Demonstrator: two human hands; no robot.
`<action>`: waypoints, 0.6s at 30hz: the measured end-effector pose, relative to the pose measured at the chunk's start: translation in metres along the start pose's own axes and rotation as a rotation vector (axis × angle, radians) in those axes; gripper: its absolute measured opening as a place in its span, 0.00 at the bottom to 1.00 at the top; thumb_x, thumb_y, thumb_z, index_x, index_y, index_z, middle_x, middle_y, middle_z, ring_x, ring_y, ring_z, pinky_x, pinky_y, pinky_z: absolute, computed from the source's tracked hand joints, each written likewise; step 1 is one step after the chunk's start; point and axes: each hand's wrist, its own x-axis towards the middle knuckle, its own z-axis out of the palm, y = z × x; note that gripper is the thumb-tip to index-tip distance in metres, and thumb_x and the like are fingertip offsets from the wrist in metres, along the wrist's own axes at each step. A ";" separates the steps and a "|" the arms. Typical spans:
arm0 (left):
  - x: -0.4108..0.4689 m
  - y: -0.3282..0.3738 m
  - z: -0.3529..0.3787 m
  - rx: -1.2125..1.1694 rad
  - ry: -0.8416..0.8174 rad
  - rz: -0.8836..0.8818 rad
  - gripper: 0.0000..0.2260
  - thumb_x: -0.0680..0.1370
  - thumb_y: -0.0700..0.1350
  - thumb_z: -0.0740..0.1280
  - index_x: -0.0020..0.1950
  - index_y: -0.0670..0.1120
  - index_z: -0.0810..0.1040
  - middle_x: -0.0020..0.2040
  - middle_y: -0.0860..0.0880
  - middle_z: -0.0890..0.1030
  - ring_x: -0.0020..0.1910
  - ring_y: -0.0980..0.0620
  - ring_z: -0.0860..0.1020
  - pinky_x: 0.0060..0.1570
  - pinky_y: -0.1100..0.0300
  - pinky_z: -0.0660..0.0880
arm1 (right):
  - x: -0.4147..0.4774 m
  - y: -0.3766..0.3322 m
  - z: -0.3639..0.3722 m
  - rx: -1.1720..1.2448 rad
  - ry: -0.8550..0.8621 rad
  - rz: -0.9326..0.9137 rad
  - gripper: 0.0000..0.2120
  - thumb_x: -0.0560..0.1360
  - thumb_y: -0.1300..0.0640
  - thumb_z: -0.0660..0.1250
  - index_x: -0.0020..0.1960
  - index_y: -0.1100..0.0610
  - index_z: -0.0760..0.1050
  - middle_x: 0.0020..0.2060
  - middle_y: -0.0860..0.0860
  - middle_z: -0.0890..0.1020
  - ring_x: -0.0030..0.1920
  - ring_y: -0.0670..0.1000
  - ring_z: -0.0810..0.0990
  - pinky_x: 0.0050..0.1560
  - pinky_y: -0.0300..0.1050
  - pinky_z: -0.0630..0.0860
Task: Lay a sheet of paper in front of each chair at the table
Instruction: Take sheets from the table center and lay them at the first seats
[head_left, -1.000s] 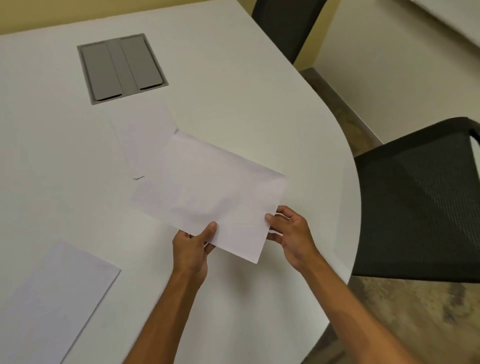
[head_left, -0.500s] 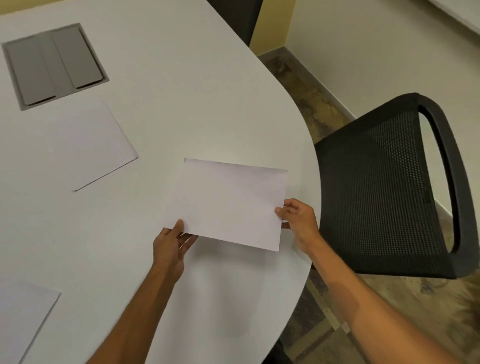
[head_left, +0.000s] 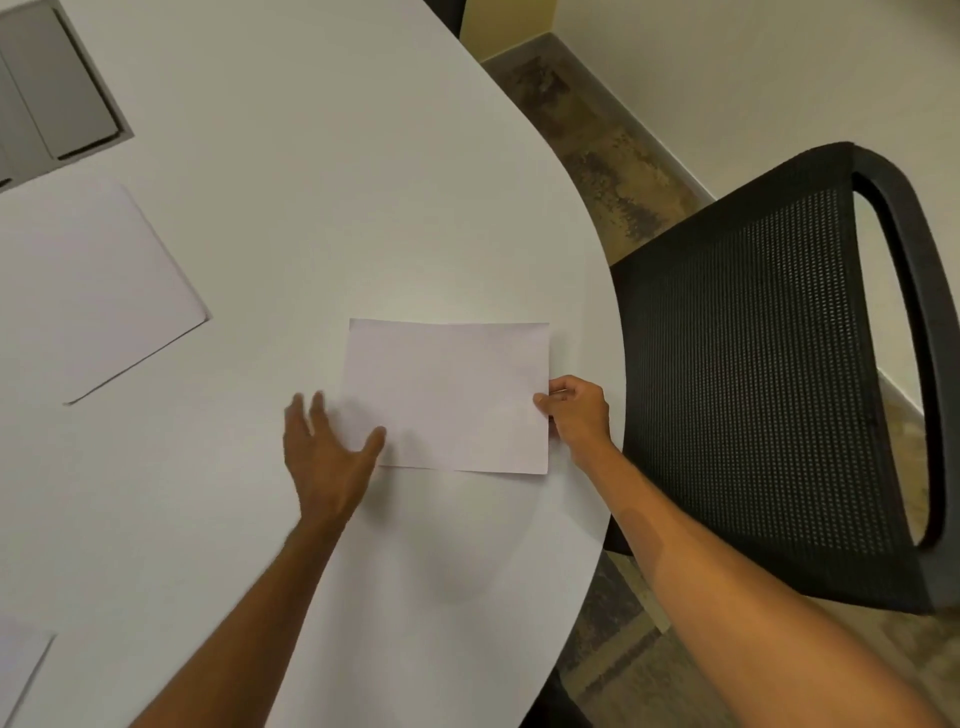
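A white sheet of paper (head_left: 457, 389) lies flat on the white table (head_left: 322, 208), close to the curved edge that faces a black mesh chair (head_left: 769, 374). My right hand (head_left: 579, 413) pinches the sheet's right edge between thumb and fingers. My left hand (head_left: 327, 452) is spread open at the sheet's lower-left corner, blurred, holding nothing. A second sheet (head_left: 88, 291) lies at the left. The corner of a third sheet (head_left: 21, 670) shows at the bottom left.
A grey cable hatch (head_left: 52, 93) is set into the tabletop at the top left. Another dark chair back (head_left: 447, 10) peeks over the table's far edge. Beyond the table's curved edge are a patterned floor (head_left: 613, 150) and a cream wall.
The sheet has moved right toward the mesh chair and now lies flat on the table. My left hand has let go of it and opened; my right hand still grips the right edge.
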 end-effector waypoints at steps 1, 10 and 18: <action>0.007 0.002 0.003 0.086 -0.078 0.102 0.44 0.75 0.59 0.73 0.83 0.45 0.55 0.84 0.44 0.50 0.83 0.44 0.47 0.79 0.47 0.47 | 0.003 0.000 0.000 -0.004 0.003 0.006 0.05 0.74 0.63 0.74 0.43 0.56 0.80 0.41 0.55 0.85 0.41 0.54 0.84 0.38 0.45 0.82; 0.037 0.000 0.015 0.441 -0.320 0.339 0.42 0.76 0.63 0.68 0.83 0.50 0.54 0.84 0.46 0.43 0.83 0.45 0.41 0.80 0.43 0.42 | 0.012 0.003 -0.001 -0.232 0.006 -0.173 0.08 0.76 0.57 0.73 0.53 0.59 0.78 0.40 0.55 0.84 0.40 0.54 0.84 0.41 0.50 0.85; 0.026 -0.003 0.014 0.399 -0.328 0.283 0.42 0.76 0.63 0.69 0.84 0.49 0.53 0.85 0.47 0.45 0.83 0.47 0.43 0.81 0.46 0.43 | 0.004 0.004 -0.015 -0.858 -0.199 -0.664 0.34 0.78 0.56 0.70 0.80 0.55 0.59 0.81 0.54 0.57 0.81 0.54 0.53 0.79 0.50 0.50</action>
